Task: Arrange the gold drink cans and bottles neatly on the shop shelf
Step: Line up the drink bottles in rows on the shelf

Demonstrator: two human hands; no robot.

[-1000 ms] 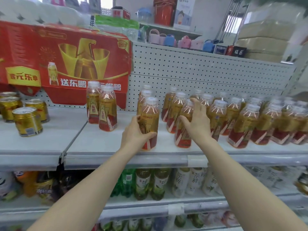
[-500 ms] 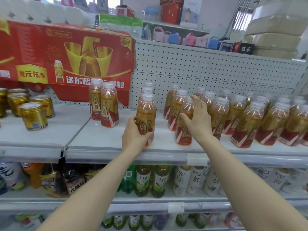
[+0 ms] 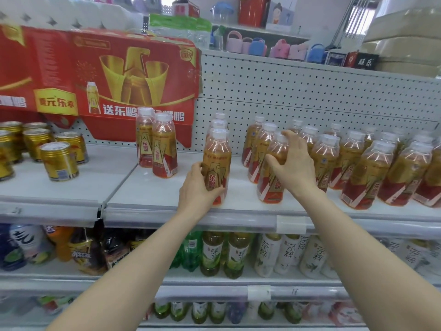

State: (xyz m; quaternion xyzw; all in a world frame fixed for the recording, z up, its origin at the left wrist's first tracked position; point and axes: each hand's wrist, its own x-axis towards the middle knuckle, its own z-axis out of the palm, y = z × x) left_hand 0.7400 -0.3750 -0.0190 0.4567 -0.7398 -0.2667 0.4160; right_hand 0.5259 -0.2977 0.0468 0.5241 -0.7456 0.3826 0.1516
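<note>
1. I see a red display carton (image 3: 95,75) reading "送东鹏" behind the shelf (image 3: 167,201).
2. My left hand (image 3: 198,189) grips the front bottle (image 3: 216,163), labelled "东鹏", standing by the shelf edge.
3. My right hand (image 3: 296,163) clasps the neighbouring bottle (image 3: 272,187) near its top.
4. Far left stand gold cans (image 3: 58,161).

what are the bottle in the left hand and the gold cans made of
The bottle looks like clear, glossy plastic: the amber drink shows through it. The cans are probably metal, judging by the shiny gold sides and silvery rimmed tops.
</note>
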